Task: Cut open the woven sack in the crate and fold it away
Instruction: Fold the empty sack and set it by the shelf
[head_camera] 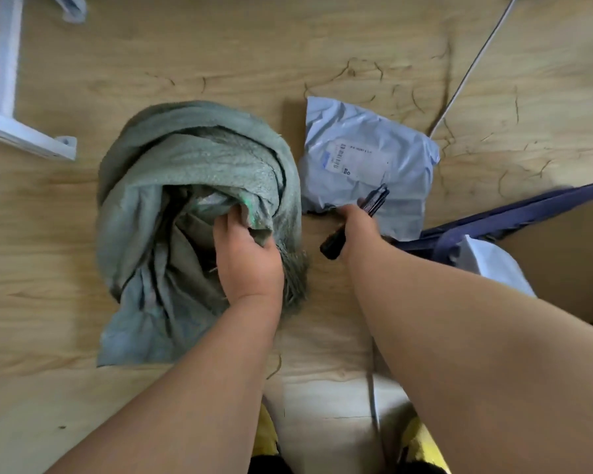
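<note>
Woven sack, grey-green, bunched in a loose heap on the wood-grain floor, not inside any crate in view. Frayed cut edge along its near right side, threads spread on the floor.

Left hand on the sack's right part, fingers curled into the folds and gripping a wad of fabric; fingertips buried in the cloth.

Right hand just right of the sack, closed round a dark slim tool. One end sticks out below the hand, the other above it, over the lower edge of a pale blue mailer bag. Possibly a folding knife or cutter; too blurred to tell.

Mailer bag flat on the floor, just beside the sack's right edge, white shipping label face up.

At the right edge, a cardboard box with a dark blue strip along its rim, and a white plastic bag at its corner, touching the right forearm.

White metal frame legs upper left, well apart from the sack. Thin white cable running diagonally upper right. Loose fibres scattered on the floor beyond the mailer.

Yellow footwear at the bottom edge, between the forearms.
</note>
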Motion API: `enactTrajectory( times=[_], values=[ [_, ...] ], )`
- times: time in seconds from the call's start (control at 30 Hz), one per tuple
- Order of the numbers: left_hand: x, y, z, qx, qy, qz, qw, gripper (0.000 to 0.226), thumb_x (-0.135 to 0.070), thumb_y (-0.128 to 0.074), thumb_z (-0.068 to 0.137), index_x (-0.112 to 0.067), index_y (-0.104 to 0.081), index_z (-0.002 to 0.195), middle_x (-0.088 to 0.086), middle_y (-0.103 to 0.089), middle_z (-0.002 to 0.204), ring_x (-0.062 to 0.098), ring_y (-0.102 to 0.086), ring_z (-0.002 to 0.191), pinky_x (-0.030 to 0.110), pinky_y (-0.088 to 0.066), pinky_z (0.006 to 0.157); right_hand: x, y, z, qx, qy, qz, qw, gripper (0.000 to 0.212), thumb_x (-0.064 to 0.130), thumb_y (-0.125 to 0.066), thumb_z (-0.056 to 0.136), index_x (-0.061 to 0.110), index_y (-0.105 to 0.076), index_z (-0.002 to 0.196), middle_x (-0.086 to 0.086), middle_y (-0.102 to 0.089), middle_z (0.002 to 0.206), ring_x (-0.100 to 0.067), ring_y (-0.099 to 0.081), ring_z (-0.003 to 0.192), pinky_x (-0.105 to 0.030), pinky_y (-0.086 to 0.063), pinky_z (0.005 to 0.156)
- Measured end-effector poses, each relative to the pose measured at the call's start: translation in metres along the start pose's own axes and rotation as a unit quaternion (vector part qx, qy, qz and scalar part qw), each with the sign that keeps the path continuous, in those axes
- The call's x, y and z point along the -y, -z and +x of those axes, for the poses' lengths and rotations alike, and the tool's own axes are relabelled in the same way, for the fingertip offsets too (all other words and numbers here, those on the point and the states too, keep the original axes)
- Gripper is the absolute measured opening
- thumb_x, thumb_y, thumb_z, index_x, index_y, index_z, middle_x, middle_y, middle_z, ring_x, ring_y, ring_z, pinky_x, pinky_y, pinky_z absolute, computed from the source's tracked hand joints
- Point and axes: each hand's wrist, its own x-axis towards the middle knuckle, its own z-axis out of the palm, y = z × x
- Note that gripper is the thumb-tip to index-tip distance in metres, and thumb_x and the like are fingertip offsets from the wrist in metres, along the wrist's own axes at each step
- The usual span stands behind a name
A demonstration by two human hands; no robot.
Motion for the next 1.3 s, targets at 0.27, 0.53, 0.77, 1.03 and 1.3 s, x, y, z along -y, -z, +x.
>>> enactTrajectory(
  times=[0.27, 0.53, 0.77, 1.03, 1.3],
  values=[
    [0.001, -0.008, 0.010, 0.006, -0.004, 0.016, 1.000, 0.047, -0.006, -0.058, 0.086, -0.008, -0.050, 0.132, 0.014, -0.046, 0.135, 0.031, -0.045, 0.123, 0.025, -0.028, 0.093, 0.000, -0.002, -0.014, 0.021, 0.012, -0.031, 0.999, 0.047, 0.016, -0.066, 0.087, 0.013, -0.051, 0.131, -0.006, -0.061, 0.104, -0.018, -0.057, 0.081, -0.033, -0.047, 0.075],
    [-0.046, 0.083, -0.041, -0.011, 0.046, 0.032, 0.998, 0.043, -0.008, -0.054, 0.091, -0.003, -0.048, 0.133, 0.017, -0.047, 0.133, 0.034, -0.047, 0.119, 0.030, -0.031, 0.086, 0.027, 0.013, -0.174, 0.112, 0.138, -0.228, 0.957, 0.014, 0.013, -0.059, 0.087, 0.021, -0.048, 0.084, -0.008, -0.053, 0.080, -0.019, -0.048, 0.063, -0.029, -0.043, 0.057],
    [-0.096, 0.201, -0.103, -0.052, 0.102, 0.020, 0.993, 0.044, -0.009, -0.054, 0.093, -0.001, -0.046, 0.135, 0.018, -0.046, 0.139, 0.033, -0.044, 0.128, 0.028, -0.029, 0.097, 0.052, 0.070, -0.317, 0.168, 0.168, -0.271, 0.933, 0.014, 0.015, -0.061, 0.084, 0.023, -0.050, 0.087, -0.006, -0.052, 0.097, -0.017, -0.048, 0.071, -0.027, -0.041, 0.063],
    [-0.134, 0.294, -0.199, -0.055, 0.060, -0.012, 0.997, 0.041, -0.006, -0.057, 0.090, 0.001, -0.050, 0.129, 0.021, -0.050, 0.131, 0.040, -0.053, 0.115, 0.045, -0.046, 0.095, 0.086, 0.138, -0.441, 0.149, 0.251, -0.286, 0.913, 0.018, 0.023, -0.064, 0.086, 0.010, -0.063, 0.098, -0.001, -0.054, 0.077, -0.017, -0.049, 0.065, -0.027, -0.040, 0.059],
    [-0.192, 0.318, -0.246, -0.006, -0.014, -0.006, 1.000, 0.034, -0.015, -0.057, 0.089, -0.004, -0.055, 0.122, 0.016, -0.061, 0.116, 0.037, -0.058, 0.107, 0.051, -0.050, 0.091, 0.148, 0.233, -0.470, -0.050, 0.295, -0.271, 0.915, 0.019, 0.025, -0.060, 0.091, 0.008, -0.060, 0.099, -0.002, -0.059, 0.083, -0.021, -0.056, 0.075, -0.030, -0.041, 0.064]
  ],
)
